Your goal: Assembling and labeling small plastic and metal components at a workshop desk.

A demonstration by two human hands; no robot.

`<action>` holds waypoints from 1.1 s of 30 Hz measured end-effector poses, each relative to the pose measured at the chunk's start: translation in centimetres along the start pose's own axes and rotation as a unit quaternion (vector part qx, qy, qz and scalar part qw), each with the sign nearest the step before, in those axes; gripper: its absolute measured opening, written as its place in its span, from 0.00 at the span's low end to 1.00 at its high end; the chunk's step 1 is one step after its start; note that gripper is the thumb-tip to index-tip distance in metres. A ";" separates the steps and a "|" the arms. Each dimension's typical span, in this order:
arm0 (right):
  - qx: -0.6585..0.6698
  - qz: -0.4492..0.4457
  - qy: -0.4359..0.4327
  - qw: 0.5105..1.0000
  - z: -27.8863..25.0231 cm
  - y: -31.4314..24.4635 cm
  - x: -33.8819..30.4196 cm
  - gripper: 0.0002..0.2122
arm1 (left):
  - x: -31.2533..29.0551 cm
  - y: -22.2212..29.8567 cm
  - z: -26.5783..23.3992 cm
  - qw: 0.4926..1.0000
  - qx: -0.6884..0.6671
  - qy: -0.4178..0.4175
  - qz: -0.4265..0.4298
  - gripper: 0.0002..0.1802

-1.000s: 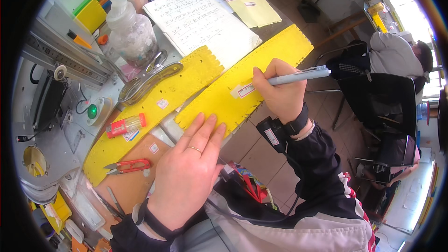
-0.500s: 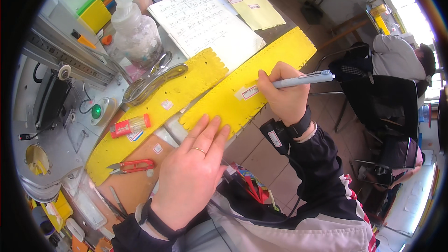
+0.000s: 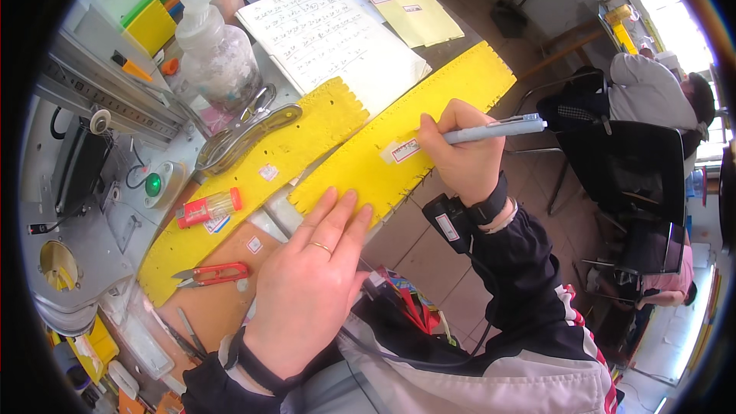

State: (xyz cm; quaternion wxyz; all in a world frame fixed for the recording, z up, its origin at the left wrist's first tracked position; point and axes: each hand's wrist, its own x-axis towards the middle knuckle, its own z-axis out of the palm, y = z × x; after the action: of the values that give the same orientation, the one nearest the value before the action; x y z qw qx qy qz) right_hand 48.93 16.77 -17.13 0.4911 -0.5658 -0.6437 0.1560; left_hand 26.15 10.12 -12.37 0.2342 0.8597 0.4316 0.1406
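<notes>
My right hand is closed round a pale grey pen. Its tip, hidden by the fingers, is at a small red-bordered label on a long yellow board with notched edges. On the board's near left end lies my left hand, fingers flat, a ring on one of them. Beside it, a second yellow board carries metal-handled pliers and a small red-capped clear tube. Red thread snips lie at that board's lower edge.
An open notebook with handwriting and a pale yellow envelope lie beyond the boards. A clear plastic bottle stands at the far left, near a metal machine. Black chairs and other people are at the right.
The whole scene has shifted slightly left in the view. Both hands keep nearly the same places on the board, with the pen still at the label. A person at the right has moved.
</notes>
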 end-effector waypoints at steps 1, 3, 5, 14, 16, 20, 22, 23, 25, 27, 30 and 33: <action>-0.004 -0.006 0.006 1.000 0.0 0.1 0.0 0.13 | 0.0 0.0 0.0 1.000 0.000 0.000 0.000 0.37; -0.009 -0.012 0.011 1.000 0.0 0.2 0.0 0.13 | 0.0 0.0 0.0 1.000 0.001 0.000 0.001 0.37; -0.005 -0.012 0.012 1.000 0.0 0.2 0.0 0.13 | 0.0 0.0 0.0 1.000 0.002 0.001 0.002 0.37; -0.006 -0.018 0.017 1.000 0.1 0.2 -0.2 0.14 | -0.1 -0.1 0.1 1.000 0.005 0.001 0.002 0.37; -0.003 -0.017 0.016 1.000 0.1 0.1 -0.2 0.14 | -0.1 -0.1 0.1 1.000 0.007 0.002 0.005 0.36; -0.011 -0.018 0.008 1.000 -0.1 0.1 -0.3 0.13 | 0.0 0.0 0.1 1.000 0.008 0.001 0.005 0.36; -0.004 -0.011 0.002 1.000 0.0 0.1 -0.2 0.13 | -0.1 -0.1 0.1 1.000 0.008 0.000 0.004 0.36; 0.002 -0.003 -0.004 1.000 0.0 0.2 -0.2 0.13 | -0.1 -0.2 0.1 1.000 0.009 0.000 0.003 0.36; 0.000 0.002 0.001 1.000 0.0 0.2 -0.3 0.13 | -0.1 -0.1 0.0 1.000 0.010 0.000 0.006 0.36; -0.002 0.007 0.004 1.000 -0.1 0.2 -0.3 0.13 | -0.1 -0.1 0.0 1.000 0.010 -0.001 0.008 0.36; -0.030 -0.011 0.003 0.999 -0.3 0.3 -0.2 0.13 | -0.1 -0.2 0.1 1.000 0.008 -0.001 0.010 0.35; -0.020 0.004 -0.013 1.000 -0.6 0.7 0.2 0.13 | -0.2 -0.3 0.3 1.000 0.012 0.006 0.011 0.35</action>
State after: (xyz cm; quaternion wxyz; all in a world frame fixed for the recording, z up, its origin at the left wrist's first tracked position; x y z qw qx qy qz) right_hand 49.80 16.96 -17.27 0.4705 -0.5764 -0.6505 0.1525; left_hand 25.98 10.07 -12.80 0.2201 0.8662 0.4253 0.1428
